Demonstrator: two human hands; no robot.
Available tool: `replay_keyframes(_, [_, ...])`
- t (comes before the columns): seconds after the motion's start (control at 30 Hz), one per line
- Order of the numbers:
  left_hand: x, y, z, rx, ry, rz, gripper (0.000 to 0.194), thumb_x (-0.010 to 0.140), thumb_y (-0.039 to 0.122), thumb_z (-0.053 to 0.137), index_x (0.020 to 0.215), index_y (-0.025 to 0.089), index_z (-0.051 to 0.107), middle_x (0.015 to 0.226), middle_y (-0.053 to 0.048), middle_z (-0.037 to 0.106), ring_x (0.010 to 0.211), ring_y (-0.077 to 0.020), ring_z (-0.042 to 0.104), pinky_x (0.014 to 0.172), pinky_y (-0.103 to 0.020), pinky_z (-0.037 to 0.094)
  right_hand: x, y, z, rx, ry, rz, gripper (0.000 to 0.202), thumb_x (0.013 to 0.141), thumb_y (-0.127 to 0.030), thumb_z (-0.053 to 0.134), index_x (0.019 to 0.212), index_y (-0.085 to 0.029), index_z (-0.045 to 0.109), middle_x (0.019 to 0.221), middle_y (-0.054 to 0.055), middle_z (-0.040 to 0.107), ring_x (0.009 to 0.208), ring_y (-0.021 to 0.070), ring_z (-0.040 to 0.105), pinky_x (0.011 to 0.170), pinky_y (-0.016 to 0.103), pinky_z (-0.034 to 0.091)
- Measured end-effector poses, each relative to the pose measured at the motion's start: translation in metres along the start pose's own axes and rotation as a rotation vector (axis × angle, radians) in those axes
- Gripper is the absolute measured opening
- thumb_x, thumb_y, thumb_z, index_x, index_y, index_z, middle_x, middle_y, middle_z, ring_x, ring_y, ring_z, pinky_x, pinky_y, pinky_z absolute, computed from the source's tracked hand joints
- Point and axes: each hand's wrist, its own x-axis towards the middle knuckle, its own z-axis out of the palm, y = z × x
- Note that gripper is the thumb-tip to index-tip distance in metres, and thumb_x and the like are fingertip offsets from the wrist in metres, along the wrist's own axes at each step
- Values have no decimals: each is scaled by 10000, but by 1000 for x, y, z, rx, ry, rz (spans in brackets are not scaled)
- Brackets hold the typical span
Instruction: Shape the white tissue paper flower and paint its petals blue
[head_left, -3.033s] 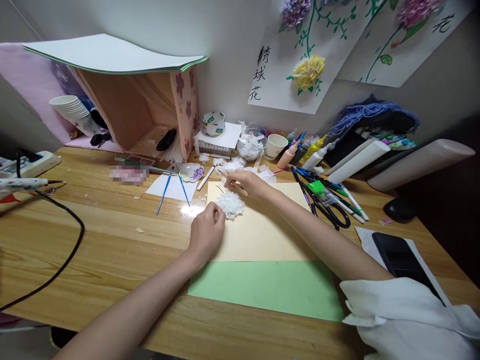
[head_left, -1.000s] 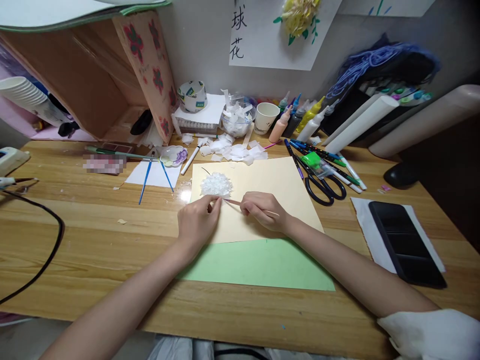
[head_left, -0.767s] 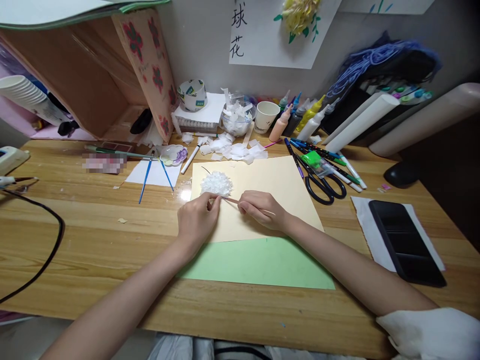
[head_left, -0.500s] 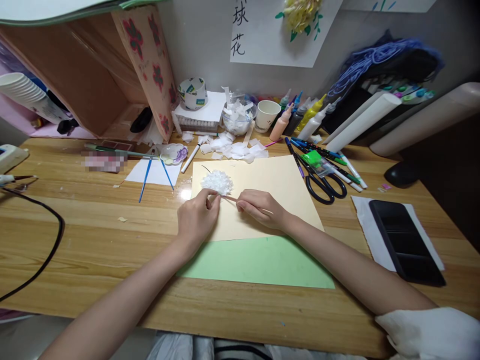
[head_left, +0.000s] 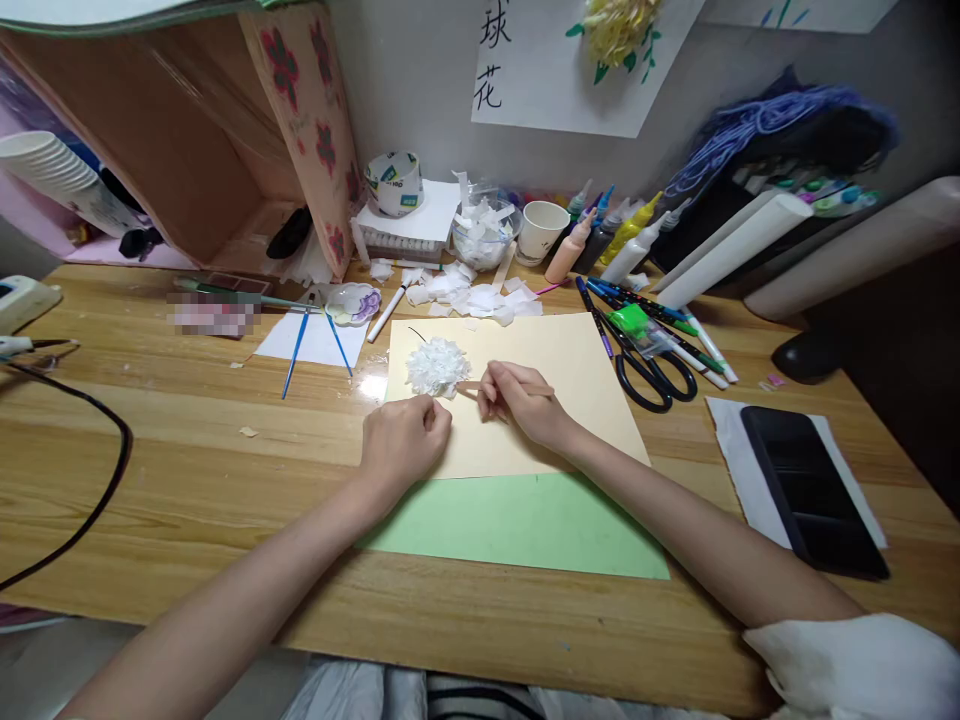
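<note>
A fluffy white paper flower (head_left: 437,366) lies on the upper left of a cream sheet (head_left: 555,400), with a thin dark curved line above it. Just below the flower, my left hand (head_left: 406,438) rests with its fingers curled closed; what they hold, if anything, is hidden. My right hand (head_left: 525,402) pinches a thin wooden stick (head_left: 469,386), whose tip reaches the flower's lower right edge. Under the cream sheet lies a green sheet (head_left: 517,525), showing along the front.
White paper scraps (head_left: 480,297), a bowl of strips (head_left: 485,232), a paper cup (head_left: 541,230) and glue bottles (head_left: 571,247) stand behind. Black scissors (head_left: 654,383) and pens lie right of the sheet, a black phone (head_left: 814,490) farther right. Blue brushes (head_left: 295,355) lie left.
My left hand has drawn back slightly from the flower and curled in. My right hand has turned and moved up a little, its stick now at the flower's edge. The view has shifted slightly.
</note>
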Motion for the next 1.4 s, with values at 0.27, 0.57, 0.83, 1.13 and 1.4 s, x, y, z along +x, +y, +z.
replay_keyframes(0.27, [-1, 2, -3, 10, -22, -9, 314, 821, 297, 434, 616, 173, 636, 599, -48, 657, 549, -151, 511, 546, -271, 212, 0, -1, 7, 125, 107, 8, 483, 927, -529, 387, 607, -185, 501, 509, -13, 549, 473, 91, 488, 481, 229, 355])
replay_keyframes(0.57, [0, 0, -1, 5, -14, -3, 336, 835, 312, 422, 633, 173, 653, 606, -56, 666, 557, -158, 530, 543, -274, 206, -10, 1, 6, -211, 33, -210, 491, 975, -449, 304, 609, -186, 501, 556, -13, 516, 526, 95, 482, 563, 249, 374])
replay_keyframes(0.83, [0, 0, -1, 0, -9, 4, 338, 837, 310, 423, 632, 174, 655, 610, -57, 672, 554, -162, 540, 539, -279, 211, -7, -1, 8, -362, -4, -312, 447, 991, -374, 294, 639, -185, 495, 603, -9, 511, 570, 91, 487, 602, 233, 388])
replay_keyframes(1.13, [-1, -1, 1, 27, 8, 19, 326, 830, 299, 429, 621, 180, 649, 605, -60, 672, 557, -174, 554, 533, -290, 201, 4, -9, 11, -300, 35, -228, 483, 976, -429, 310, 590, -188, 473, 542, -19, 510, 517, 85, 498, 571, 230, 388])
replay_keyframes(1.4, [0, -2, 1, 39, -5, 28, 320, 825, 295, 429, 631, 182, 657, 607, -65, 675, 561, -181, 569, 529, -289, 205, 53, -51, 27, -388, 12, 65, 580, 935, -532, 339, 473, -191, 417, 337, -31, 451, 367, 89, 478, 531, 238, 386])
